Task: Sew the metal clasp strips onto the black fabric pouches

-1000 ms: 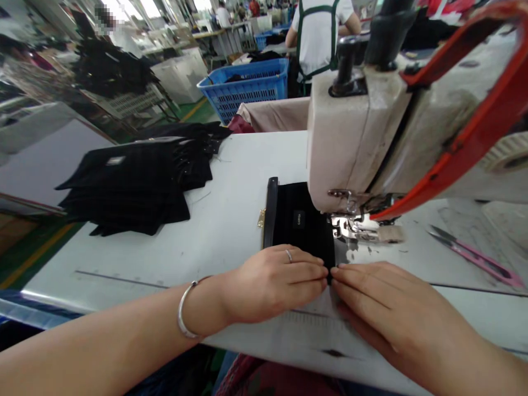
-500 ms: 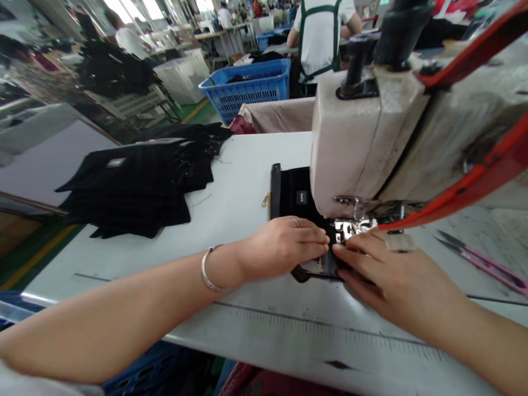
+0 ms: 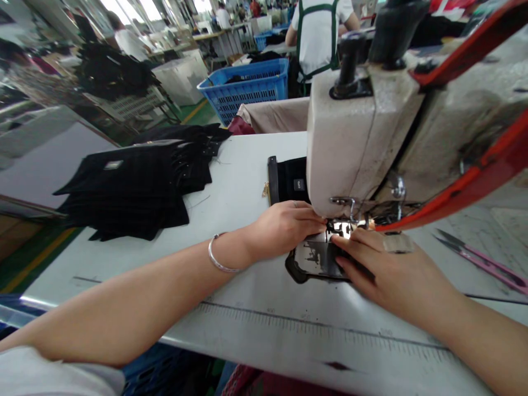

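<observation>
A black fabric pouch (image 3: 289,181) with a small label and a gold zipper pull (image 3: 265,190) lies partly behind the head of the sewing machine (image 3: 342,137). Its near edge is at the shiny presser foot (image 3: 340,228). My left hand (image 3: 286,226), a bangle at the wrist, is closed on the near part of the pouch, fingers together and thumb hidden. My right hand (image 3: 383,264) rests with fingers stretched out beside the presser foot, on the worn metal plate (image 3: 315,258); a pale wrap is around one finger. Machine parts hide the needle area.
Black fabric pieces (image 3: 136,181) are stacked at the left of the white table (image 3: 243,170). Pink-handled scissors (image 3: 482,261) lie to the right. A printed ruler runs along the front edge. Beyond stand a blue basket (image 3: 247,85) and a seated person (image 3: 317,33).
The pouch has slid away from me past the presser foot, and more of the metal plate shows. My left hand has moved slightly forward with it; my right hand stays nearly in place.
</observation>
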The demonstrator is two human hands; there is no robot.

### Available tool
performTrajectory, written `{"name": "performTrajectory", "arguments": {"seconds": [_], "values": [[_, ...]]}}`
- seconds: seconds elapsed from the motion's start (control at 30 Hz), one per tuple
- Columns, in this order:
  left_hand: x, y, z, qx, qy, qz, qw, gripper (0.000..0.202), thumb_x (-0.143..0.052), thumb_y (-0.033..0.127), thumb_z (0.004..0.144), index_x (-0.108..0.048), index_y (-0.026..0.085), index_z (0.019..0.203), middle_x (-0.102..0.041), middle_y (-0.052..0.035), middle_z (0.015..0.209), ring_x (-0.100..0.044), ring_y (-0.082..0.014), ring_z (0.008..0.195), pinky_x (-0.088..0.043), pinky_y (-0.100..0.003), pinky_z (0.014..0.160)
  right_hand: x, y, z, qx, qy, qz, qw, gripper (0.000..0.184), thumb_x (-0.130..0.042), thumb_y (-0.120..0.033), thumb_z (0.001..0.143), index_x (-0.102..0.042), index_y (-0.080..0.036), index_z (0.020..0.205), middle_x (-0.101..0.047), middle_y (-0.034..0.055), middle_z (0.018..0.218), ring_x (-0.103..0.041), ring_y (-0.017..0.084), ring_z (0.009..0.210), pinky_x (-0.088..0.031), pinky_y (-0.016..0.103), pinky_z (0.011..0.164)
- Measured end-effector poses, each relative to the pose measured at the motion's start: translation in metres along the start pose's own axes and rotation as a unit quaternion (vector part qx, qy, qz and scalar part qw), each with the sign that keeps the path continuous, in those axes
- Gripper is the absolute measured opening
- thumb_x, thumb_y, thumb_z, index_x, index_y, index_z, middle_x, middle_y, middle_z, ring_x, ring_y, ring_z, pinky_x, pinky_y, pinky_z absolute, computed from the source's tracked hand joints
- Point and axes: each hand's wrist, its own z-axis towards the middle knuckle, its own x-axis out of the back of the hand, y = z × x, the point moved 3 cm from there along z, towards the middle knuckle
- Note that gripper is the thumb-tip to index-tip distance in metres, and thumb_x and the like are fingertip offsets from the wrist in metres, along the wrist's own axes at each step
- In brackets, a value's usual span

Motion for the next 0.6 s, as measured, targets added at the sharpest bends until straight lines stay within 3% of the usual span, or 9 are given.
{"name": "performTrajectory", "arguments": {"seconds": [0.2,0.37,0.5,0.6], "values": [[0.004,0.0,0.003,-0.011,0.029,-0.021,0.999,0.025,-0.048,0.011,0.103,-0.073,0.014,0.104,-0.078,-0.0066,0.108,-0.072,-0.016,0.109,-0.059,-0.033,0.104,-0.002,0.001,-0.001,-0.001,-0.004,0.007,1.0,0.024,-0.053,-0.025,0.097,-0.067,-0.015,0.114,-0.071,0.0127,0.111,-0.067,0.031,0.1,-0.055,0.047,0.084],[-0.005,-0.01,0.004,0.003,-0.004,-0.062,0.998,0.022,-0.052,0.013,0.102,-0.072,0.02,0.108,-0.077,-0.0043,0.112,-0.07,-0.0161,0.112,-0.057,-0.036,0.106,-0.004,0.001,-0.001,0.005,0.002,0.0,1.0,0.025,-0.052,-0.024,0.098,-0.068,-0.014,0.115,-0.071,0.0135,0.113,-0.067,0.031,0.099,-0.054,0.046,0.081],[0.002,-0.005,0.007,0.041,-0.007,-0.046,0.998,0.024,-0.051,0.01,0.099,-0.071,0.014,0.111,-0.074,-0.0099,0.118,-0.068,-0.0227,0.114,-0.056,-0.042,0.104,-0.004,0.001,-0.001,0.007,0.003,-0.003,1.0,0.025,-0.053,-0.024,0.098,-0.068,-0.014,0.114,-0.071,0.0131,0.11,-0.066,0.03,0.096,-0.053,0.045,0.079],[0.017,0.01,0.011,0.118,-0.047,-0.06,0.99,0.024,-0.051,0.009,0.095,-0.072,0.012,0.105,-0.074,-0.0113,0.111,-0.069,-0.0257,0.11,-0.057,-0.045,0.1,-0.001,0.0,-0.004,0.009,0.013,0.007,1.0,0.023,-0.052,-0.023,0.099,-0.068,-0.014,0.114,-0.071,0.0114,0.102,-0.065,0.029,0.092,-0.052,0.043,0.077]]}}
